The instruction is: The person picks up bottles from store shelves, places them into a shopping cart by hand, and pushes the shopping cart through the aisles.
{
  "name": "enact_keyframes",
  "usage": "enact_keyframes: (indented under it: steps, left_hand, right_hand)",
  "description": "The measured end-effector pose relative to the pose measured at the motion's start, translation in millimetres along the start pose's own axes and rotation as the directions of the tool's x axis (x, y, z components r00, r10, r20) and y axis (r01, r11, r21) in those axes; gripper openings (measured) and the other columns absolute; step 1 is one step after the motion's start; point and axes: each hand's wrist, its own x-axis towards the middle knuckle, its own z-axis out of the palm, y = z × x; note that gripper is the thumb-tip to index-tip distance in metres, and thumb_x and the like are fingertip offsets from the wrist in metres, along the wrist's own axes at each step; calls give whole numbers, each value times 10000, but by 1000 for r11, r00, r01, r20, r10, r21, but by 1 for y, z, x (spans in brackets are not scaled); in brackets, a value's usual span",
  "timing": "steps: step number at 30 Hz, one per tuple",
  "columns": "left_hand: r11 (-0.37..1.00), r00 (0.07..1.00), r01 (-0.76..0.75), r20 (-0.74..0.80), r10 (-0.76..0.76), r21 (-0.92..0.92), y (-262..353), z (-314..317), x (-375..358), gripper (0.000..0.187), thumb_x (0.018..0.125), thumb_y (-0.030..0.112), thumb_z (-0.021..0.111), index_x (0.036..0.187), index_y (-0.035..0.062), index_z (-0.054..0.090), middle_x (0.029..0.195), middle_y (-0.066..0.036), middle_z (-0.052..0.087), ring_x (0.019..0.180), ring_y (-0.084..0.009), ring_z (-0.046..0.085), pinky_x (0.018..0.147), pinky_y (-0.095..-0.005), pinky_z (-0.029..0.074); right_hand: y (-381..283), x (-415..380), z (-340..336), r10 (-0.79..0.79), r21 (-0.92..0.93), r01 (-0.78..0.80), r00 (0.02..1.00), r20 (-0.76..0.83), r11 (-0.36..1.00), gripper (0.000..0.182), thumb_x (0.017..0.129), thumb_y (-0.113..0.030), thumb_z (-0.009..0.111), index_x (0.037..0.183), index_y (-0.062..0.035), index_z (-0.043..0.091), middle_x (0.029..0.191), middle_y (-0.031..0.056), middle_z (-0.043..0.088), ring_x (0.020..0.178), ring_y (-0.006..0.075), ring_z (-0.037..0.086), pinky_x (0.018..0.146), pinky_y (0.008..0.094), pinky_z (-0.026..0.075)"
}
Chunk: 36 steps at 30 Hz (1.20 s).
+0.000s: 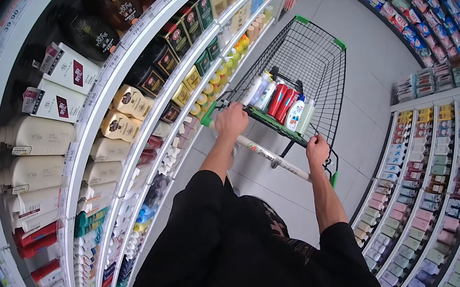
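Observation:
A black wire shopping cart (pixel 321 69) with green corners stands in front of me. My left hand (pixel 232 120) is closed at the left of its near end, by the white handle bar (pixel 272 160). Just past the bar's right part, my right hand (pixel 317 151) is curled into a fist at the basket's near edge; the fingertips of both hands are hidden. Several bottles lie together at the near end of the basket: two red bottles (pixel 284 105), a white bottle with a blue label (pixel 295 115), a pale bottle (pixel 308 115) and white ones (pixel 260 91) at left.
A curved-looking shelf (pixel 83 138) of shampoo bottles and boxes runs close along my left. Lower shelves (pixel 418 178) of small bottles stand at right, and a rack of colourful packets (pixel 402 2) at far right. Grey floor tiles (pixel 371 74) lie between.

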Motion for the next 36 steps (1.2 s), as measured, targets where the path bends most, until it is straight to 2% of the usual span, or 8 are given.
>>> enact_keyframes:
  steps: [8,13,15,18,25,30,32,36]
  left_hand:
    - [998,998,55,7,-55,-15,-10,-13,-24,176,843,203,565,910,74,663,1024,-92,673,911,-329,666,789,-463,522]
    - [998,997,45,-59,-47,-35,-26,-17,-38,152,830,207,575,888,91,653,964,-71,679,844,-323,671,739,-458,526]
    - [998,996,55,-65,-57,-37,-32,-21,-39,145,829,205,575,870,89,652,954,-71,682,836,-320,670,731,-455,526]
    - [998,991,52,-119,-57,-44,-45,-28,-28,132,831,209,569,841,100,644,889,-76,682,818,-337,662,703,-466,510]
    - [999,996,47,-82,-48,-6,-66,-43,-1,143,816,197,565,863,97,656,945,-83,689,857,-343,665,736,-471,518]
    - [1000,997,7,-79,-8,-7,-68,-44,14,176,807,202,567,899,78,652,1016,-106,674,866,-354,666,752,-477,527]
    - [997,1000,-6,10,5,79,-75,-45,22,246,823,229,568,986,60,641,1070,-122,641,871,-362,665,768,-474,535]
    - [993,996,-27,91,17,111,-76,-46,37,309,847,269,564,1064,57,622,1129,-124,598,874,-357,667,774,-477,538]
  right_hand:
    - [-8,-13,-6,-36,38,35,999,26,999,246,845,-255,524,847,-77,694,775,190,686,754,404,666,671,490,514]
    - [-14,-17,2,-68,22,68,997,33,997,242,841,-252,526,827,-68,683,765,189,684,757,400,670,667,486,518]
    - [-21,-22,2,-57,23,55,994,90,998,241,839,-249,530,843,-72,693,769,193,685,765,400,672,679,489,520]
    - [-34,-28,9,-72,50,67,993,91,996,253,845,-254,526,874,-78,706,782,200,690,778,403,674,693,500,521]
    - [-64,-38,20,-53,61,49,996,70,997,260,862,-259,522,904,-74,701,793,218,686,783,424,667,693,511,516]
    - [-69,-36,24,-51,78,49,999,19,996,239,852,-246,528,841,-73,691,765,200,681,746,412,662,655,503,505]
    - [-72,-34,35,-40,65,39,999,13,997,226,847,-236,531,807,-69,677,741,192,676,729,409,657,641,501,500]
    - [-82,-31,35,-23,72,24,1000,-18,997,222,848,-228,531,808,-66,678,733,193,670,718,409,651,635,497,496]
